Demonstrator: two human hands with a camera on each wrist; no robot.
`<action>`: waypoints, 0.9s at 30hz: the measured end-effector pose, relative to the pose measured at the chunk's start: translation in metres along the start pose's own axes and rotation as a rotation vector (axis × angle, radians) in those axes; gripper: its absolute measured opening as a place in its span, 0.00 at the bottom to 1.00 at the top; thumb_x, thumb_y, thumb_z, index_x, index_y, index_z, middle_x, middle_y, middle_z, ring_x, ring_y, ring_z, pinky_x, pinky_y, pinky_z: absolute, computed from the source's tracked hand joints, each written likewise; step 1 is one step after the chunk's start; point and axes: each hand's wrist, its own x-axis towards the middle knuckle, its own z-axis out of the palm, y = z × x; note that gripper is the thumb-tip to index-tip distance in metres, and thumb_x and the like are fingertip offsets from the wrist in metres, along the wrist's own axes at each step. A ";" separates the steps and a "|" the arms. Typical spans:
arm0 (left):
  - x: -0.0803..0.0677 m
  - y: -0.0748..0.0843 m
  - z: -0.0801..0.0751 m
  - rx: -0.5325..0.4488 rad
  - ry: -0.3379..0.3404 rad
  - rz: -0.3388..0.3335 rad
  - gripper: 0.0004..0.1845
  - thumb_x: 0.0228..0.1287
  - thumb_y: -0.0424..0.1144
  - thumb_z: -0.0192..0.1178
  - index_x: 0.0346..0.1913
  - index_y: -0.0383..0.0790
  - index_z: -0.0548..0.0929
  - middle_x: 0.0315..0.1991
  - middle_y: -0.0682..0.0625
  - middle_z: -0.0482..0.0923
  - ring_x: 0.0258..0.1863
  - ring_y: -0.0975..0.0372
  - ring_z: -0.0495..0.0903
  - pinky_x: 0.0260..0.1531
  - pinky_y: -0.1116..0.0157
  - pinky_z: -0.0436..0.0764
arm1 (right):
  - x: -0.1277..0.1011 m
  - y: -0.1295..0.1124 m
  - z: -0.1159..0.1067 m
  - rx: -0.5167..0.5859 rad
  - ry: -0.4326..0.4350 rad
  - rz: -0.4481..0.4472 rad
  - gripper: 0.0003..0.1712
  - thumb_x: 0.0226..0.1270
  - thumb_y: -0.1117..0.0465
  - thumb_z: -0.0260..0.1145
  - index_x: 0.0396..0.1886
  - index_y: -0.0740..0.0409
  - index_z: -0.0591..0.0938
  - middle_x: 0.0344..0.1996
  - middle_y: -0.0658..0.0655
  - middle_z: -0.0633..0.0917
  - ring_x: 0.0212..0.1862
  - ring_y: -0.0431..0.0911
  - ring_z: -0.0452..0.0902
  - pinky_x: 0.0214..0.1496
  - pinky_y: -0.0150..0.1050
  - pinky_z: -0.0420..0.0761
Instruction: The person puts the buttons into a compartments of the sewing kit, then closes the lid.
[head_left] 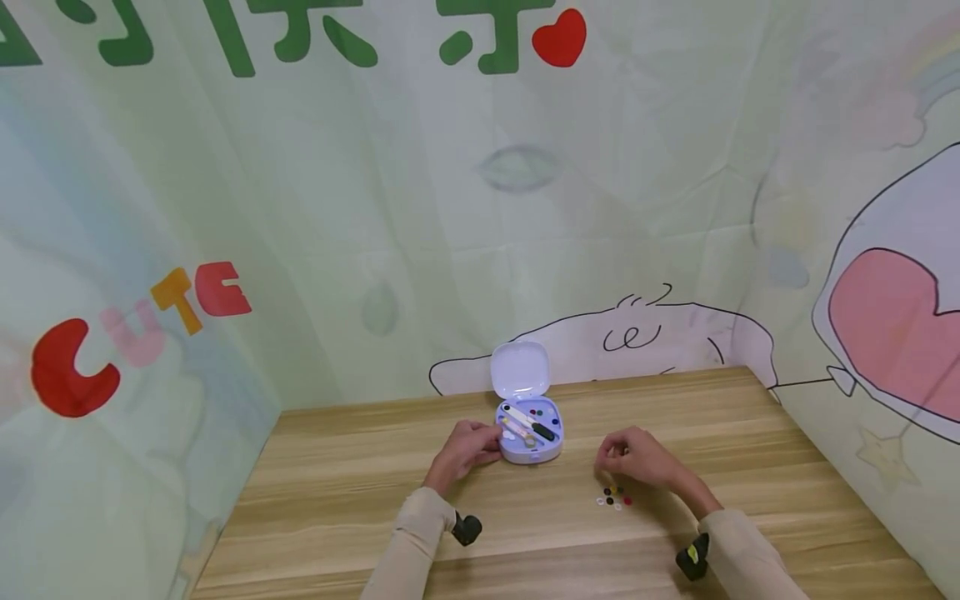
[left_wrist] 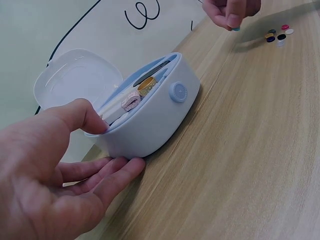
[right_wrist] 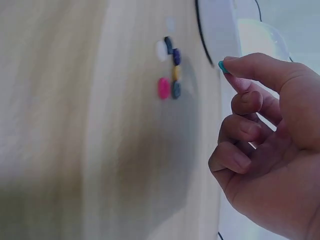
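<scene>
A small pale-blue sewing box (head_left: 531,457) stands on the table with its white lid (head_left: 520,369) raised. My left hand (head_left: 467,452) holds the box at its left side, thumb over the rim and fingers low against the wall, as the left wrist view shows. Inside lie a gold thimble (left_wrist: 147,86), a rolled tape measure (left_wrist: 131,100), a dark-handled tool (head_left: 542,431) and a few buttons. To the right of the box, my right hand (head_left: 637,457) pinches a teal button (right_wrist: 223,67) between thumb and forefinger, raised over the table.
Several loose buttons, among them a pink one (right_wrist: 163,88) and a yellow one (right_wrist: 176,73), lie on the wooden table (head_left: 345,492) just below my right hand. A printed cloth backdrop (head_left: 375,208) rises behind the table's far edge and along both sides.
</scene>
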 end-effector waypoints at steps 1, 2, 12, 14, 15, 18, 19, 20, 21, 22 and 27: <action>0.000 0.000 0.000 -0.003 -0.002 0.000 0.16 0.68 0.31 0.60 0.52 0.19 0.78 0.40 0.39 0.82 0.37 0.58 0.84 0.45 0.61 0.90 | 0.001 -0.002 -0.001 0.012 0.002 0.000 0.03 0.68 0.61 0.72 0.35 0.56 0.87 0.26 0.48 0.81 0.31 0.43 0.74 0.30 0.32 0.75; -0.001 0.000 0.000 -0.003 -0.004 0.002 0.16 0.68 0.31 0.60 0.52 0.19 0.78 0.39 0.39 0.82 0.37 0.58 0.84 0.45 0.60 0.90 | 0.003 -0.005 -0.001 0.025 0.004 0.003 0.04 0.68 0.61 0.72 0.35 0.57 0.87 0.26 0.49 0.80 0.31 0.44 0.74 0.29 0.32 0.74; -0.002 0.000 -0.001 -0.025 -0.018 0.018 0.17 0.69 0.31 0.60 0.52 0.18 0.78 0.39 0.38 0.83 0.38 0.56 0.84 0.47 0.59 0.90 | 0.022 -0.023 0.001 0.090 0.034 0.108 0.06 0.71 0.57 0.70 0.37 0.54 0.87 0.29 0.52 0.78 0.36 0.48 0.72 0.33 0.37 0.72; -0.002 0.000 -0.002 -0.033 -0.027 0.030 0.15 0.68 0.30 0.60 0.50 0.18 0.78 0.38 0.38 0.82 0.37 0.56 0.84 0.45 0.60 0.90 | 0.027 -0.027 0.003 0.099 0.043 0.107 0.06 0.71 0.57 0.70 0.37 0.54 0.87 0.29 0.52 0.78 0.36 0.48 0.72 0.34 0.38 0.71; -0.003 0.001 -0.002 -0.031 -0.028 0.034 0.15 0.68 0.30 0.60 0.49 0.18 0.79 0.37 0.38 0.82 0.37 0.57 0.84 0.44 0.61 0.90 | 0.029 -0.029 0.004 0.106 0.048 0.109 0.06 0.71 0.57 0.70 0.36 0.54 0.87 0.29 0.52 0.78 0.36 0.48 0.71 0.34 0.38 0.71; -0.004 0.001 -0.002 -0.030 -0.025 0.032 0.14 0.67 0.30 0.61 0.49 0.19 0.79 0.37 0.39 0.82 0.37 0.57 0.84 0.43 0.61 0.90 | 0.037 -0.034 0.007 0.122 0.062 0.116 0.06 0.71 0.57 0.71 0.37 0.54 0.88 0.30 0.52 0.78 0.37 0.48 0.71 0.36 0.39 0.71; -0.004 0.001 -0.002 -0.030 -0.024 0.029 0.14 0.67 0.30 0.61 0.49 0.19 0.79 0.37 0.39 0.82 0.37 0.57 0.84 0.43 0.61 0.90 | 0.040 -0.036 0.008 0.124 0.068 0.122 0.05 0.71 0.57 0.71 0.37 0.53 0.88 0.30 0.52 0.78 0.37 0.49 0.71 0.36 0.39 0.71; -0.004 0.001 -0.002 -0.031 -0.020 0.024 0.15 0.67 0.30 0.61 0.49 0.19 0.79 0.38 0.39 0.82 0.37 0.57 0.84 0.44 0.61 0.90 | 0.042 -0.038 0.009 0.129 0.074 0.132 0.05 0.71 0.57 0.71 0.37 0.53 0.88 0.30 0.52 0.78 0.38 0.49 0.71 0.36 0.40 0.71; -0.003 0.000 -0.001 -0.026 -0.013 0.014 0.16 0.68 0.31 0.61 0.51 0.19 0.78 0.39 0.38 0.82 0.38 0.56 0.83 0.46 0.60 0.90 | 0.044 -0.040 0.010 0.131 0.079 0.138 0.05 0.71 0.57 0.71 0.37 0.53 0.88 0.30 0.53 0.78 0.39 0.49 0.71 0.37 0.40 0.70; -0.002 0.000 -0.001 -0.026 -0.012 0.010 0.16 0.69 0.31 0.61 0.52 0.18 0.78 0.40 0.38 0.82 0.39 0.56 0.83 0.47 0.59 0.90 | 0.047 -0.041 0.011 0.134 0.087 0.144 0.05 0.71 0.57 0.71 0.37 0.53 0.88 0.31 0.53 0.78 0.39 0.49 0.71 0.37 0.40 0.70; -0.001 -0.001 -0.003 -0.024 -0.020 0.010 0.17 0.71 0.31 0.61 0.53 0.18 0.77 0.40 0.38 0.82 0.39 0.56 0.83 0.48 0.58 0.89 | 0.057 -0.049 0.016 0.170 0.117 0.177 0.05 0.72 0.56 0.71 0.38 0.52 0.89 0.33 0.53 0.78 0.41 0.50 0.71 0.37 0.40 0.71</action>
